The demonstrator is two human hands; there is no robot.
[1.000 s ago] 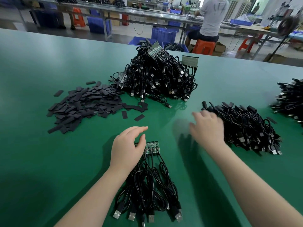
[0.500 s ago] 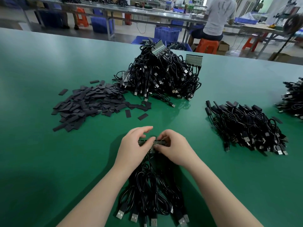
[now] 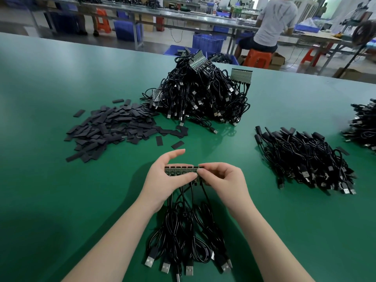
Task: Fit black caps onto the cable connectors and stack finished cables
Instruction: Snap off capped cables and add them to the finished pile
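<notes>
A strip of small green connector boards (image 3: 181,171) with black cables (image 3: 187,231) hanging from it is lifted just above the green table (image 3: 50,190). My left hand (image 3: 168,178) grips the strip's left and middle part. My right hand (image 3: 223,178) pinches its right end. The cables' USB plugs (image 3: 168,266) lie near the table's front edge. A heap of flat black caps (image 3: 109,127) lies to the far left. A stack of capped cables (image 3: 305,159) lies to the right.
A tall pile of uncapped cable strips (image 3: 203,94) stands behind the hands. Another cable heap (image 3: 364,125) sits at the right edge. Two loose caps (image 3: 177,144) lie just beyond my left hand. A person (image 3: 272,27) sits at a far bench.
My right hand came back from the stack on the right and took the strip's right end. Both hands raised the strip off the table, so the boards now show between my fingers.
</notes>
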